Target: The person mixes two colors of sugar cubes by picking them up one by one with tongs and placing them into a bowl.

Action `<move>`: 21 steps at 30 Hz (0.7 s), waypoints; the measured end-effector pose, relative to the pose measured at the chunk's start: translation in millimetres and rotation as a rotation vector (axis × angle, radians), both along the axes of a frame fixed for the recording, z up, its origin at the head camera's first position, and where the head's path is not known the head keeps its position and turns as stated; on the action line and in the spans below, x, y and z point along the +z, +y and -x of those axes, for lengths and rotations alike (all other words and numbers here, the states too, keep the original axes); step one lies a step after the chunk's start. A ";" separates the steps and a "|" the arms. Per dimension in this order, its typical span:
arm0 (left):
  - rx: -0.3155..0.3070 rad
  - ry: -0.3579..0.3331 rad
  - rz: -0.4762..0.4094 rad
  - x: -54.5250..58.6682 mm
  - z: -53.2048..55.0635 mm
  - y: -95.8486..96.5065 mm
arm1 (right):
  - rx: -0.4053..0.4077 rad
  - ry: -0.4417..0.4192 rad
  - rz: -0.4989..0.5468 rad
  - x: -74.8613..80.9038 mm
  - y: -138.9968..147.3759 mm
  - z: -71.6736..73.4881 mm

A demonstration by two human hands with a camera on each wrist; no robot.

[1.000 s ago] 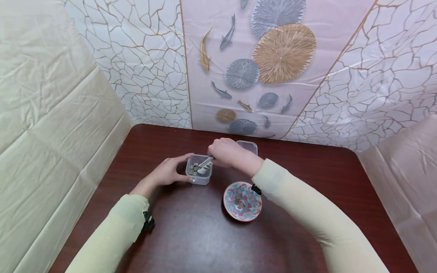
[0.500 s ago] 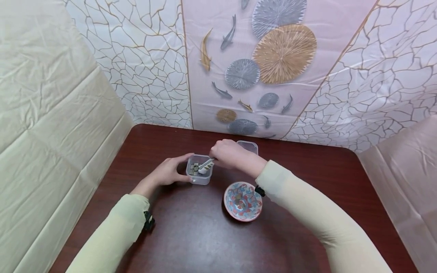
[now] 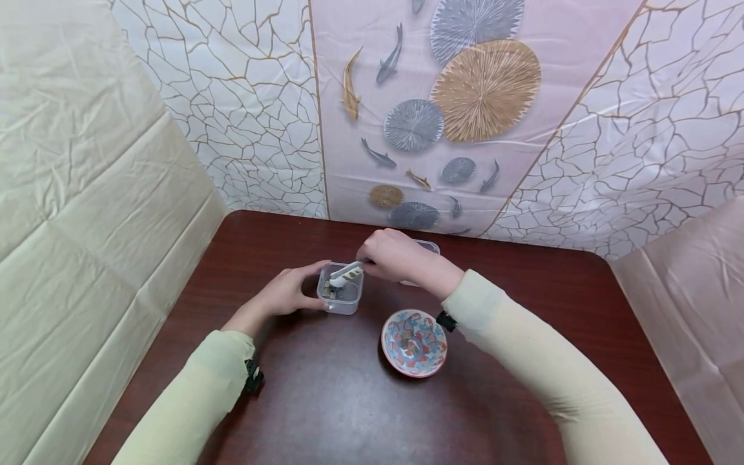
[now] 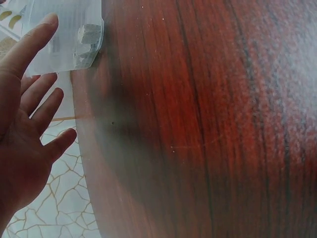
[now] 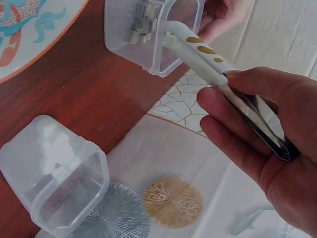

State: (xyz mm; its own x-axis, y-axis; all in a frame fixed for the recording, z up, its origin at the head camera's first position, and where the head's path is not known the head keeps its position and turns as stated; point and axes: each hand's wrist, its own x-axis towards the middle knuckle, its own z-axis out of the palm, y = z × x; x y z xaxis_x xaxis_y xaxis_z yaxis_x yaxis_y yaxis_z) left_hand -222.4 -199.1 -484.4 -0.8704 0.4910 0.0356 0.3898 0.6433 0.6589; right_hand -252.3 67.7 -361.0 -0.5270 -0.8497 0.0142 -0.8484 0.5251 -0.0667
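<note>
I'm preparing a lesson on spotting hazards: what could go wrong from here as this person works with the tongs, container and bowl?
A small block might slip if the right hand lifts one in the narrow tongs; whether they grip one is unclear.

The tongs could nudge the clear container, which the left hand steadies between thumb and fingers.

The dark wrist device appears near the patterned bowl and might knock its rim.

A dark red wood-grain table (image 3: 314, 400) stood before a pale pink backdrop (image 3: 349, 174) printed with fish (image 3: 351, 87) and discs (image 3: 488, 90), between white gold-veined panels (image 3: 250, 110); creased cream cloth (image 3: 75, 206) hung at left, and light gleamed on the wood.
</note>
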 end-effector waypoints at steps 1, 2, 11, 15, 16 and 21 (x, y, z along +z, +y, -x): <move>-0.001 0.001 0.001 0.3 -0.1 0.0 | 0.004 -0.002 0.004 -1.5 -0.6 0.5; -0.002 0.004 0.003 0.6 -0.3 0.0 | 0.007 -0.007 0.006 -3.8 -1.1 1.0; 0.000 0.007 0.007 1.0 -0.3 0.5 | 0.016 0.001 0.030 -23.3 1.9 4.0; 0.006 0.007 0.012 0.5 -0.1 0.2 | 0.002 0.002 0.025 -23.4 1.8 3.5; 0.006 0.010 0.011 0.5 -0.3 -0.1 | 0.002 0.010 0.022 -23.6 1.4 2.9; -0.006 0.019 -0.002 -0.4 -0.3 -0.8 | 0.023 0.071 -0.012 -26.9 0.0 0.2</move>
